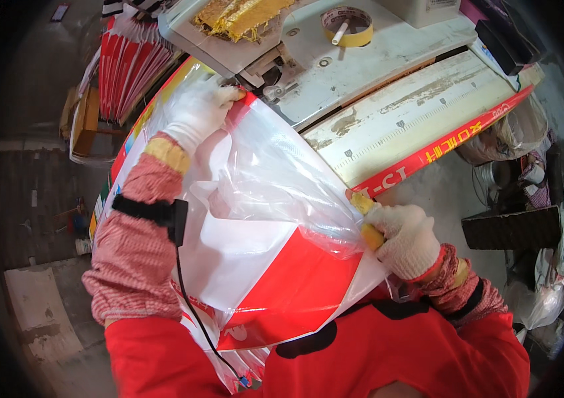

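The fingertips of the left hand (196,113) are buried in the clear plastic liner (275,179), the far end of the red-and-white sack (275,278) is covered by that liner, the sewing machine (308,46) is cut off by the top edge, and the right-hand clutter is blurred.

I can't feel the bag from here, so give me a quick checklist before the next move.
1. Left hand grips the bag's far edge by the sewing machine: ok.
2. Right hand grips the near edge: ok.
3. Clear plastic liner lies flat in the red-and-white bag: not ok, it is puffed up.
4. Edge sits under the needle: cannot tell.
5. Tape roll lies apart from the bag: ok.
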A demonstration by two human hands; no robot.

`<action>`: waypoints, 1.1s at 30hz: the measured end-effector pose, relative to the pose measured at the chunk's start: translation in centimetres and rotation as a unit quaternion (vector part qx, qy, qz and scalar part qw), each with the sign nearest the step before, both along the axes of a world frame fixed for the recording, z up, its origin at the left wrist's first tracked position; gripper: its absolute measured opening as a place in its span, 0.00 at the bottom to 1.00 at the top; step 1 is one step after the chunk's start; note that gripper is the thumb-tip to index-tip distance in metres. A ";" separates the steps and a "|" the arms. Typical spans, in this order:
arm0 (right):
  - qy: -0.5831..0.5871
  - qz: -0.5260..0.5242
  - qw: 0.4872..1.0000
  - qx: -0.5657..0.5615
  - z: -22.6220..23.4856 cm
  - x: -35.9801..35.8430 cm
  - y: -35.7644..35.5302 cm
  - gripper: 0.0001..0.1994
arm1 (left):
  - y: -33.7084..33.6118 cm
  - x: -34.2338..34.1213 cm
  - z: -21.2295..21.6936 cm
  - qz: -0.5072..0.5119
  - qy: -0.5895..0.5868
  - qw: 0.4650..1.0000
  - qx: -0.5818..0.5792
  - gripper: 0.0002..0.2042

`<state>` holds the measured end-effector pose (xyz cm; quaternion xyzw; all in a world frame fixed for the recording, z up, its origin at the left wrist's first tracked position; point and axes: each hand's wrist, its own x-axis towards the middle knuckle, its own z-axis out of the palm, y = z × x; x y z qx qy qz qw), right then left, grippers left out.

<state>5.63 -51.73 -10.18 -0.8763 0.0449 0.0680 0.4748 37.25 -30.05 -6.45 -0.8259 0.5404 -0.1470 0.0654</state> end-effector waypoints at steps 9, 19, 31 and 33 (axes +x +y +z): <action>0.073 0.052 0.985 -0.146 1.3 0.2 0.8 0.14 | 0.8 2.3 -2.0 0.135 0.143 0.979 0.062 0.11; -0.218 0.086 0.939 -0.252 -1.3 17.6 6.0 0.17 | 0.6 15.9 4.1 0.181 0.098 0.976 -0.076 0.12; -0.071 0.350 0.934 0.020 1.0 25.1 -0.6 0.22 | -8.1 -10.4 14.0 0.001 0.054 0.990 0.129 0.06; -0.058 0.238 0.969 -0.022 1.4 22.0 -2.9 0.22 | -10.5 -13.1 14.2 0.033 0.080 0.982 0.168 0.09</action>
